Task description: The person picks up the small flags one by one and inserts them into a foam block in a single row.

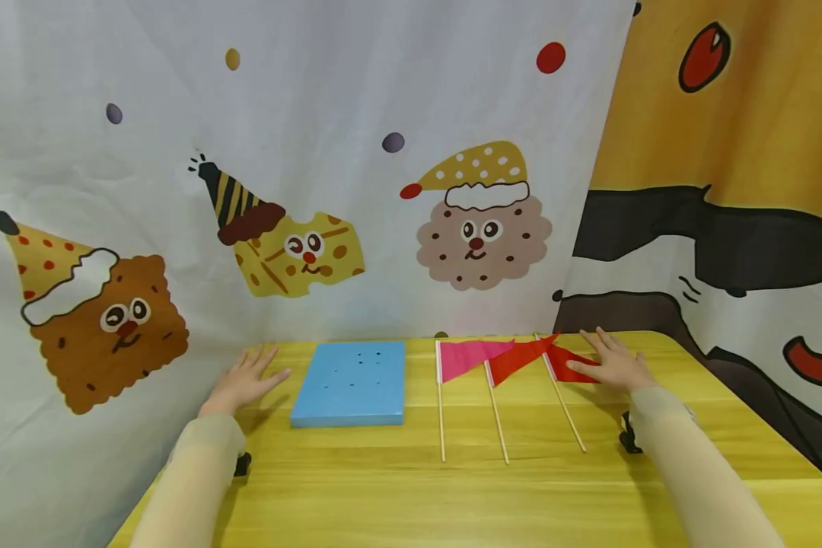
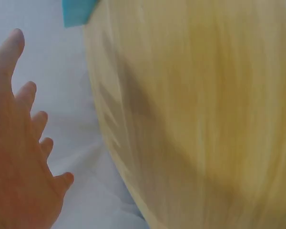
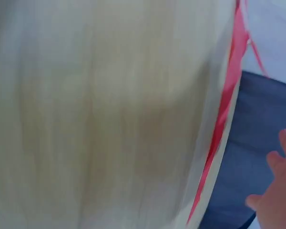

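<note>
Near the far edge of the yellow wooden worktop [image 1: 356,495], we see three small flags on thin sticks and, to their left, a flat blue board [image 1: 352,399] dotted with small dark holes. Our left hand [image 1: 245,380] is just beyond the board's left side, apart from it, with its fingers [image 2: 25,97] spread and holding nothing; its shadow falls on the worktop, and the left wrist view catches only a corner of the board. Our right hand [image 1: 616,364] is at the other end of the row, fingers spread too, covering part of the right red flag [image 1: 570,365] as we look down; whether they touch its cloth we cannot tell. Nearest the board lies the pink flag [image 1: 469,358], well apart from either hand. Between the two lies the middle red flag [image 1: 517,361], its tip crossing the top of the right flag's stick, near our right fingers. All three sticks point back toward us, their bare ends on the worktop. Behind everything we have a pale curtain [image 1: 315,114] printed with cartoon biscuits and cheese in party hats.
</note>
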